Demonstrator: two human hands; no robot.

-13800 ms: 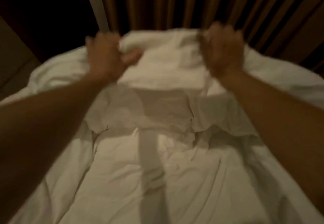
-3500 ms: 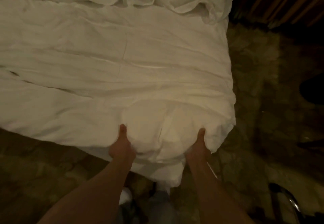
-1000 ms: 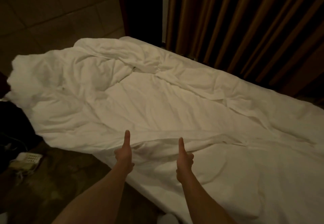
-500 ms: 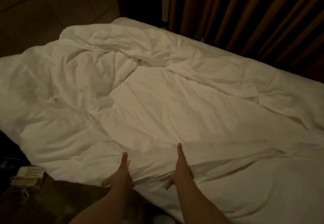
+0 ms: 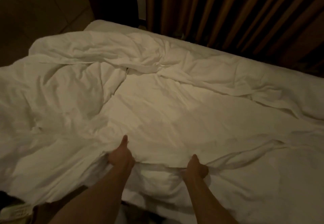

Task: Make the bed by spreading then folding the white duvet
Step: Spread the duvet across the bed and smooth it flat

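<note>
Thumbs lie flat on top of the cloth, the other fingers curled under and out of sight: both hands pinch the near edge of the white duvet (image 5: 175, 115). Left hand (image 5: 121, 155) has a bunched fold gathered in its grip; right hand (image 5: 197, 168) holds a flatter stretch of the same edge, the two hands near each other with a taut ridge of cloth between them. Half a second back the thumbs sat further down the near side and the hold looked looser; a second back both thumbs stood up clear of the cloth. So the grip has just closed, and the hands have moved in over the bed. The duvet covers the mattress from the near side to the brown curtain (image 5: 228, 13) beyond, middle fairly smooth, left end heaped in thick rumples, a creased band along the far edge. Spreading looks unfinished, I judge; this hold seems meant for a tug or shake to flatten it. A pale telephone (image 5: 15, 211) lies on the floor, lower left.
</note>
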